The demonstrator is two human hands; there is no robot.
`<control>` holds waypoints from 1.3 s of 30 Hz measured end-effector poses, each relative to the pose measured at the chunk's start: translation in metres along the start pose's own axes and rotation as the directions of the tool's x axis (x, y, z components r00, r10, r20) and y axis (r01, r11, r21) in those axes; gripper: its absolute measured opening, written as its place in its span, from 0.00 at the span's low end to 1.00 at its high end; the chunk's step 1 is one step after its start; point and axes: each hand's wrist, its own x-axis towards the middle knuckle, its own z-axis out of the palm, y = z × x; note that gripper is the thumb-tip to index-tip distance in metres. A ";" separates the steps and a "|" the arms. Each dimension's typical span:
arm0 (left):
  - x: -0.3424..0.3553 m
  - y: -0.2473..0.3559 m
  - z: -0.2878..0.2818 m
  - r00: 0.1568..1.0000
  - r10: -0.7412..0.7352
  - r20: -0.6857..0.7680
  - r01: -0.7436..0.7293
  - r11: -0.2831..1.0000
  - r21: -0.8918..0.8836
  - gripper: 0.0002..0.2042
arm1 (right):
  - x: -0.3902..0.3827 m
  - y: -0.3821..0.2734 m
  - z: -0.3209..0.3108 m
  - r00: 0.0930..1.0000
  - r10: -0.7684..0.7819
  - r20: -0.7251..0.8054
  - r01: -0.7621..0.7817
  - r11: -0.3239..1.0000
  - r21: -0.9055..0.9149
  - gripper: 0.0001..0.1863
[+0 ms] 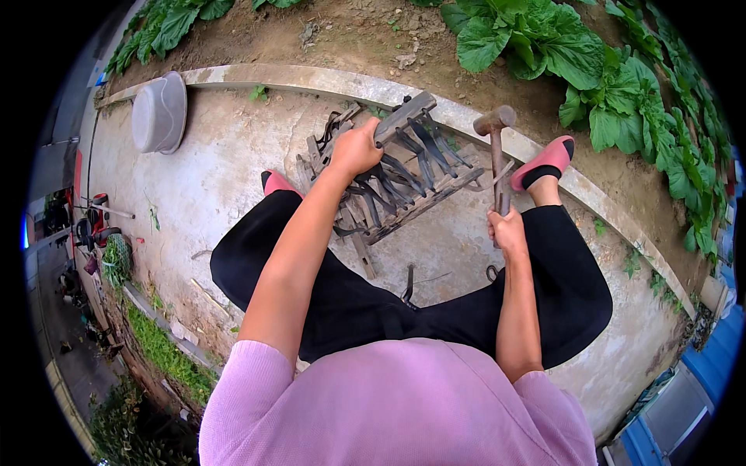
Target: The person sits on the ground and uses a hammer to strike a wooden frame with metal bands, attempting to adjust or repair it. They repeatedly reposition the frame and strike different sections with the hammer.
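Observation:
My left hand is closed round the upper bar of a weathered wooden frame. Black straps hang between that bar and a lower wooden bar; the frame lies tilted over the ground between my feet. In my right hand is a hammer, gripped low on its handle with the head up, to the right of the frame and apart from it. Several loose wooden slats lie under and beside the frame. A dark hooked metal piece rests nearer to me.
A grey tub lies tipped on its side at the far left. Beyond a low concrete curb, leafy green vegetables grow in soil. At the left edge stand red and black machine parts. My pink shoe is beside the hammer.

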 end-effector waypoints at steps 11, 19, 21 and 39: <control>0.026 -0.034 0.012 0.997 -0.059 0.052 0.060 0.998 -0.021 0.20 | 0.045 -0.121 -0.003 0.864 -0.474 0.172 0.501 0.844 -0.192 0.06; 0.021 -0.035 0.018 0.997 -0.079 0.024 0.080 0.996 -0.044 0.20 | 0.158 -0.025 0.026 0.943 -0.184 0.278 0.330 0.632 -0.701 0.12; 0.019 -0.031 0.015 0.991 -0.129 0.037 0.130 0.991 -0.030 0.20 | 0.157 -0.011 0.028 0.946 -0.173 0.274 0.323 0.571 -0.755 0.14; 0.007 -0.045 0.017 0.989 -0.147 0.015 0.148 0.984 -0.101 0.17 | 0.095 -0.157 0.031 0.852 -0.382 0.357 0.509 0.761 -0.402 0.10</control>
